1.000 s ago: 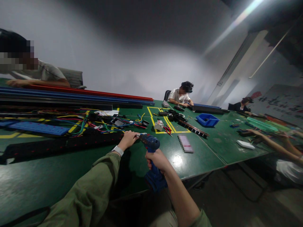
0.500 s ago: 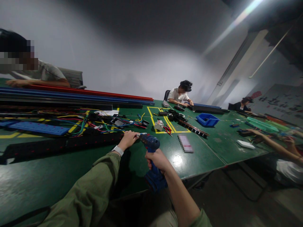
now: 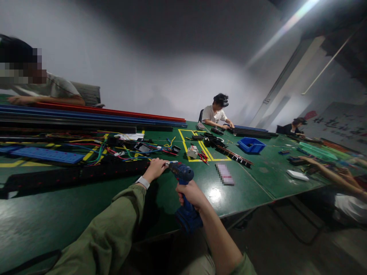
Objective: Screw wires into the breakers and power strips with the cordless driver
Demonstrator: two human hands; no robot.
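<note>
My right hand point(image 3: 192, 193) grips the handle of a blue cordless drill point(image 3: 185, 173), which points left and away from me. Its front end reaches the fingertips of my left hand point(image 3: 156, 169). That hand is closed over the right end of a long black power strip point(image 3: 77, 175) with small red marks; the strip lies slantwise along the table. Exactly where the drill's tip meets the strip is hidden by my fingers and too small to make out. A pale watch sits on my left wrist.
Loose coloured wires and a blue power strip point(image 3: 48, 154) lie behind the black one. Red-handled pliers point(image 3: 203, 157), a white block point(image 3: 192, 152), a phone point(image 3: 225, 174) and a blue bin point(image 3: 251, 145) are on the green table point(image 3: 243, 191). Co-workers sit across and to the right.
My hands, the drill and the black power strip look unmoved. The co-worker across the table has shifted their head slightly left, and the hands at the right have moved a little.
</note>
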